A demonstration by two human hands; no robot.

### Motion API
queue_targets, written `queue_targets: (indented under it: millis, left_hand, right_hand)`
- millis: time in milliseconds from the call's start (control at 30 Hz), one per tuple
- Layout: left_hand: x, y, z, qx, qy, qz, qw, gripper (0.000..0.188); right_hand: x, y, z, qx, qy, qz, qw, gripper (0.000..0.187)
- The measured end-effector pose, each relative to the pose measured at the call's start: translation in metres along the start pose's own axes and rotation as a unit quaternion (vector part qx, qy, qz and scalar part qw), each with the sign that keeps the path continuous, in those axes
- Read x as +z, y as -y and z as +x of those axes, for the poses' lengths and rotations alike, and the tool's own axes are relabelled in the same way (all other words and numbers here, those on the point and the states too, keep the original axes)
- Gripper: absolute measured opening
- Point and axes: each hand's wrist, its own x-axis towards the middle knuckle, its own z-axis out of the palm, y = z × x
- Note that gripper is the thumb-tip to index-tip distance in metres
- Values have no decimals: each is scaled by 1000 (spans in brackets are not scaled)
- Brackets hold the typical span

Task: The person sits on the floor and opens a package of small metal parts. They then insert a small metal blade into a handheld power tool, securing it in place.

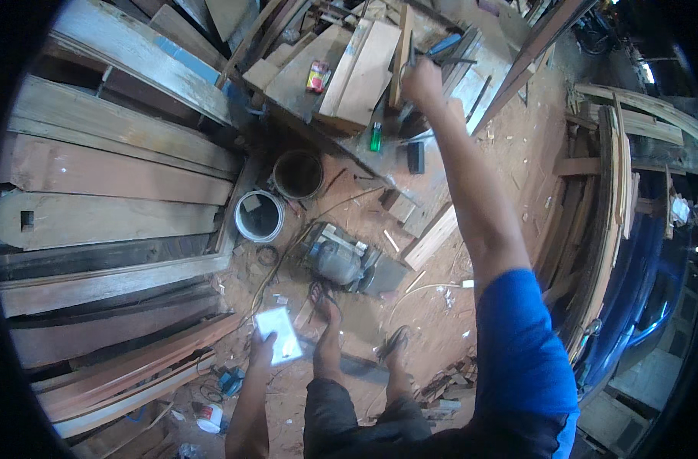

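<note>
My left hand (pixel 262 350), low at my left side, grips a bright white flat rectangle (pixel 282 336) by its edge. Glare hides whether it is paper or something stiffer. With the arm stretched far forward, my right hand (pixel 423 83) is closed over the workbench (pixel 295 93). Thin dark pieces show around its fingers, but what it holds is unclear. Just beyond lies a tool with a blue handle (pixel 444 44). Left of that hand are wooden blocks (pixel 364 73) and a small red and yellow packet (pixel 318 76). A green lighter (pixel 376 138) and a black block (pixel 415 157) lie nearer.
A motor-like machine (pixel 337 258) stands on the floor before my feet, with a cable (pixel 288 252) beside it. A white bucket (pixel 259 216) and a dark bucket (pixel 297 174) stand by the bench. Stacked planks (pixel 120 172) line the left; more boards (pixel 613 176) lean at right.
</note>
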Motion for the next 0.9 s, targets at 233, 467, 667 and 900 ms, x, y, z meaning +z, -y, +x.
queue_targets:
  millis: [233, 467, 667, 900]
  left_hand:
    - [-156, 165, -117, -123, -175, -71, 974, 49]
    - [-135, 160, -118, -187, -179, 61, 964, 46]
    - [-48, 41, -48, 71, -72, 76, 992, 57]
    - [-17, -40, -25, 9, -41, 90, 995, 57]
  right_hand:
    - [72, -22, 61, 50, 149, -152, 976, 47]
    - [-4, -2, 26, 185, 182, 132, 957, 32]
    - [-86, 9, -112, 235, 147, 573, 771, 20]
    - [-57, -17, -88, 168, 3, 431, 887, 37]
